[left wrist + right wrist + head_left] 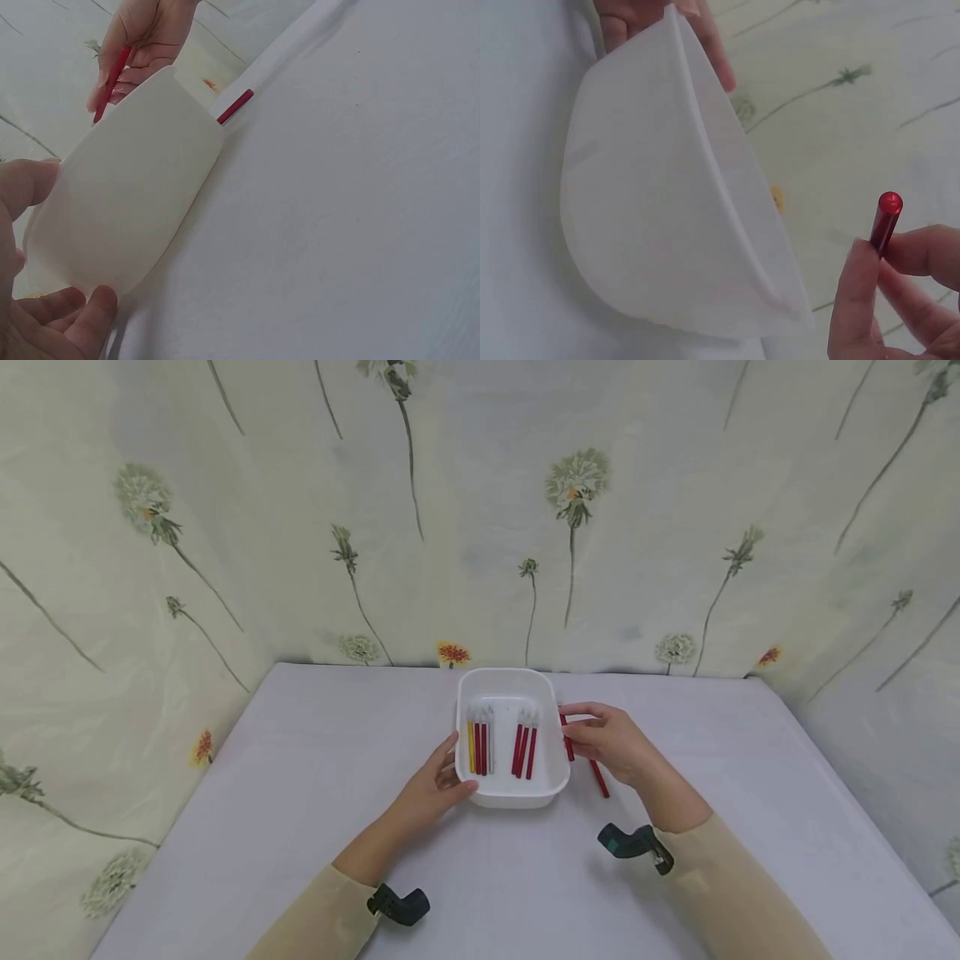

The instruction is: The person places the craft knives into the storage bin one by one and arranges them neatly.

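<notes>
A white plastic tub [517, 799] stands on the table, with my left hand [429, 789] gripping its near left corner, thumb at the front rim and fingers along the side. Just outside the tub's right rim, my right hand [611, 743] pinches a slim red stick [886, 217] between thumb and fingertips. Its round, shiny end faces the right wrist camera. Inside the tub, a yellow stick [472, 747], two red ones and a silvery one lie side by side at left. Three red sticks [523, 752] with clear tips lie at right.
Another red stick [599, 779] lies on the white-covered table [480, 877] right of the tub, partly hidden under my right hand. A backdrop [480, 527] printed with dandelions rises behind the table's far edge. Each wrist carries a dark camera mount [399, 905].
</notes>
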A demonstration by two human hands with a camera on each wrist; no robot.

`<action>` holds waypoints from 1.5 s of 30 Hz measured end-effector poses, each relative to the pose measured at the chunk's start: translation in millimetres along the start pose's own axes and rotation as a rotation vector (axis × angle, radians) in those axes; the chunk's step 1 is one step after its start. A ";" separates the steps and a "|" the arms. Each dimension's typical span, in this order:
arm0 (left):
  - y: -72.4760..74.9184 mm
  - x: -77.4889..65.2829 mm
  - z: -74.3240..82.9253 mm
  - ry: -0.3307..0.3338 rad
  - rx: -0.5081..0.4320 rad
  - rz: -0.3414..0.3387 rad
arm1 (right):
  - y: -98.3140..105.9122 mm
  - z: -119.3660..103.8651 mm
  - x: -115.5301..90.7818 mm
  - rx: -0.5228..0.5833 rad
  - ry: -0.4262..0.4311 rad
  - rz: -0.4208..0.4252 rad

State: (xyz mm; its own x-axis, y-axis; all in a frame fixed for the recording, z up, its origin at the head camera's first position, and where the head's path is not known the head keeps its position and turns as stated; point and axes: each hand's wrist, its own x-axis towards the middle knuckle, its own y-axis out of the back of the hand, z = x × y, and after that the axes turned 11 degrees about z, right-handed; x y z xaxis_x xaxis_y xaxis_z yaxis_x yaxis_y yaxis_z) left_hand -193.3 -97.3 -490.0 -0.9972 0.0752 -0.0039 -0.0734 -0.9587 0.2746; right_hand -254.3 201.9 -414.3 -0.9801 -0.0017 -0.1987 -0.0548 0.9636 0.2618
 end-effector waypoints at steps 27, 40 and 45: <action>3.7 0.9 3.5 -0.012 -0.037 -0.029 | -64.6 -22.7 19.1 -0.037 -0.068 0.005; 3.5 1.0 1.6 0.002 -0.038 -0.032 | -88.1 -6.5 31.6 -0.064 -0.094 0.022; 3.3 0.1 1.2 0.010 -0.034 -0.026 | -94.0 -2.5 34.5 -0.074 -0.092 0.036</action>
State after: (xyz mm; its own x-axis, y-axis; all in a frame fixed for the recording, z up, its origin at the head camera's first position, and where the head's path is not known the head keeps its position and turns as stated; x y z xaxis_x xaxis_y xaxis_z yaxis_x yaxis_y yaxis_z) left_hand -193.6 -100.1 -487.9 -0.9951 0.0973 -0.0200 -0.0992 -0.9654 0.2412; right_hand -283.4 110.6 -443.4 -0.9601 0.0605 -0.2729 -0.0371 0.9401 0.3389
